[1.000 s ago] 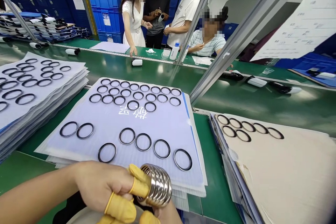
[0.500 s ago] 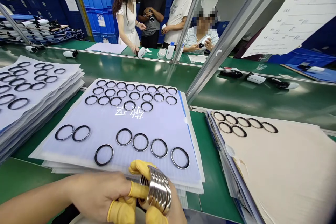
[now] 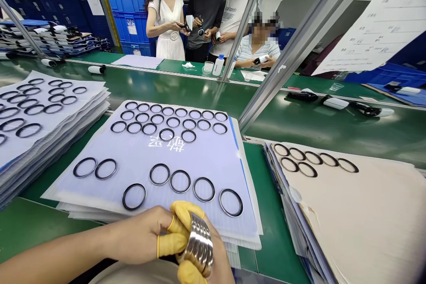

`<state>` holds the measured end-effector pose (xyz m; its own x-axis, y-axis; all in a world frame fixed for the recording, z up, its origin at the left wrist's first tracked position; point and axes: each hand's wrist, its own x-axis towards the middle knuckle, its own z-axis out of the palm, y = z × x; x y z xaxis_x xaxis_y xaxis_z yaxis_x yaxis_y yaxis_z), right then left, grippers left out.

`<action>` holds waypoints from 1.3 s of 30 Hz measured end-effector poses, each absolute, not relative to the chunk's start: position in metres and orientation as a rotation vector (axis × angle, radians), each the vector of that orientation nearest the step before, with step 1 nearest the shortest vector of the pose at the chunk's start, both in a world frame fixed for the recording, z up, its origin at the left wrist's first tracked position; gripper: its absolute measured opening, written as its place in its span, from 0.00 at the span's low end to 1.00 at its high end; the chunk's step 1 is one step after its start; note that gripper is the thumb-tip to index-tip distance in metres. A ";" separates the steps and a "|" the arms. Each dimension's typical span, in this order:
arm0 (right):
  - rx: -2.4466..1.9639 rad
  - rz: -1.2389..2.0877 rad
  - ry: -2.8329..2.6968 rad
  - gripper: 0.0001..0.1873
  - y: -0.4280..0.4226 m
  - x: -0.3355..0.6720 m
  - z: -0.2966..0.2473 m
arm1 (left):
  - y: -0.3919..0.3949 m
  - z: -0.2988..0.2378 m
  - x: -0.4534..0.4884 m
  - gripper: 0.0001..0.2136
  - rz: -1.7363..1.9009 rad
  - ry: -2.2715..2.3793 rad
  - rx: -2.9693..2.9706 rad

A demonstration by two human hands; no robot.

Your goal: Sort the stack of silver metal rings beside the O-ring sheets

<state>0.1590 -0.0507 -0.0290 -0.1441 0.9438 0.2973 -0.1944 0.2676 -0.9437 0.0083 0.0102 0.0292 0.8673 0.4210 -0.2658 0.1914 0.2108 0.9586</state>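
Gripping a stack of silver metal rings [image 3: 198, 244] between them, the person's left hand [image 3: 140, 235] and right hand [image 3: 221, 262] sit at the near edge of the green bench [image 3: 282, 120]. The left hand is curled closed around the stack's near side, its yellow finger cots [image 3: 176, 242] pressed on the metal, and the right hand is closed on the far side, mostly hidden behind the rings. The stack stands just past the lower edge of a plastic sheet [image 3: 149, 159] laid out with rows of black-edged rings [image 3: 159, 174]. Further piles of sheets with rings lie left, at the bench's edge [image 3: 43, 120], and right, under a beige sheet [image 3: 346, 217]. An aluminium upright [image 3: 253, 84] cuts across the view toward the far bench, where white cylinders [image 3: 96, 69] and a white bottle [image 3: 218, 65] stand. Beyond it, a person in a white dress [image 3: 166, 22] and a seated person [image 3: 259, 49] handle small items before blue crates [image 3: 128, 13].
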 end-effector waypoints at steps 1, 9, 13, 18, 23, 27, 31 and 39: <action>-0.796 1.136 -1.348 0.26 -0.050 0.158 -0.030 | 0.009 0.028 0.009 0.16 0.185 0.547 1.328; -0.776 0.965 -1.393 0.18 -0.047 0.156 -0.029 | 0.005 0.017 0.012 0.15 0.247 0.610 1.192; -0.790 0.961 -1.356 0.26 -0.049 0.154 -0.027 | 0.006 0.016 0.011 0.15 0.238 0.646 1.218; -0.896 1.069 -1.294 0.30 -0.055 0.150 -0.022 | 0.008 0.015 0.012 0.13 0.248 0.676 1.214; -0.902 1.030 -1.286 0.28 -0.056 0.148 -0.024 | 0.010 0.020 0.015 0.10 0.296 0.666 1.212; -0.876 1.021 -1.301 0.26 -0.054 0.149 -0.023 | 0.011 0.022 0.013 0.11 0.295 0.671 1.251; -0.859 1.135 -1.252 0.29 -0.054 0.150 -0.018 | 0.010 0.019 0.011 0.12 0.319 0.651 1.272; -0.770 1.334 -1.101 0.34 -0.054 0.153 -0.025 | 0.007 0.015 0.015 0.14 0.442 0.674 1.232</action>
